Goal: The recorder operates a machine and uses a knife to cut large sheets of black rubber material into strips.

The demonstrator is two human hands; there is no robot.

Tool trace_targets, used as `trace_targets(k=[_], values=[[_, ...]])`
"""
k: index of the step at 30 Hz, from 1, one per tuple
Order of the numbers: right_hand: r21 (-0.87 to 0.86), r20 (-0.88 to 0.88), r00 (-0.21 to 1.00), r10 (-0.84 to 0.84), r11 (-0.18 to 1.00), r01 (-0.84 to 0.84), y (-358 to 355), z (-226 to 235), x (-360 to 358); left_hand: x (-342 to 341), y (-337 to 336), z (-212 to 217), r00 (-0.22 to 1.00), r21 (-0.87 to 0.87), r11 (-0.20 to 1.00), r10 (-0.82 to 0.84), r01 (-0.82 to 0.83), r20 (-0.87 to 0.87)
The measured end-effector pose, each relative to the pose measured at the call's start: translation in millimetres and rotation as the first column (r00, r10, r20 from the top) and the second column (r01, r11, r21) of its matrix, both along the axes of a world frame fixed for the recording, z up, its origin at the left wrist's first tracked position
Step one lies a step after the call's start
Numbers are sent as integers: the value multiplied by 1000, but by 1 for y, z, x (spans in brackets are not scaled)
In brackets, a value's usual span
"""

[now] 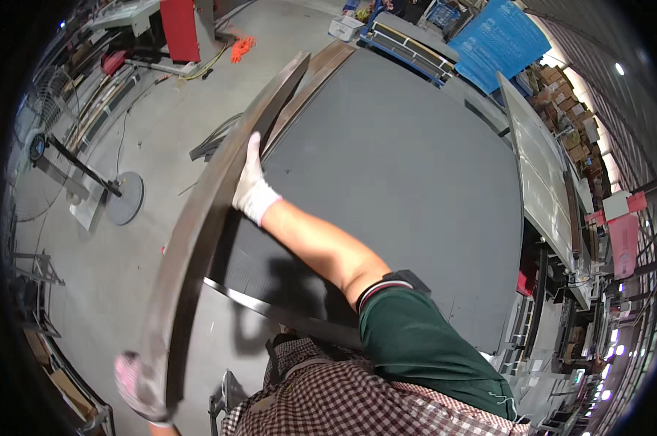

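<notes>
A long brown beam (197, 225) with a dark inner side runs slantwise along the left side of a wide grey-topped table (401, 167). My right hand (252, 183), in a white glove, grips its table-facing edge near the middle, thumb stretched along it and the other fingers hidden. At the beam's near end my left hand (135, 385), gloved in white and pink, holds the outer side; motion smears its fingers somewhat. A second brown length (310, 80) lies along the table's far left edge, partly behind the first.
On the left floor stands a fan with a round base (127, 198). Dark metal strips (215, 138) sit beyond the beam. A blue-framed cart (408, 47) and blue sheets (499, 40) are at the back. A pale panel (546, 174) rises along the right.
</notes>
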State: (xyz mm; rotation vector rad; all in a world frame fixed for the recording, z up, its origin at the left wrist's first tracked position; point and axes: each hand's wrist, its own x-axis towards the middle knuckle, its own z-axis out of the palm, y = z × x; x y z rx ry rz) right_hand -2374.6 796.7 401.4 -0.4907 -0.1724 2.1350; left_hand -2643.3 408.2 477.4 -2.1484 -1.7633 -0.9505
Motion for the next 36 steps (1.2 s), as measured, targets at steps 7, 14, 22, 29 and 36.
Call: trace_targets(k=[7, 14, 22, 29, 36], values=[[202, -97, 995, 4, 979, 16, 51, 21, 179, 184, 107, -67, 891, -227, 895, -293, 383, 348], [251, 219, 914, -342, 925, 286, 87, 90, 358, 263, 213, -147, 559, -497, 254, -370, 829, 742], [524, 785, 88, -613, 733, 434, -47, 152, 724, 454, 351, -89, 390, -138, 423, -597, 895, 701], [390, 899, -386, -205, 776, 495, -127, 89, 965, 642, 409, -110, 489, -191, 598, -387, 779, 782], [270, 903, -428, -32, 818, 509, -94, 49, 1068, 776, 456, -68, 517, -271, 445, -658, 853, 547]])
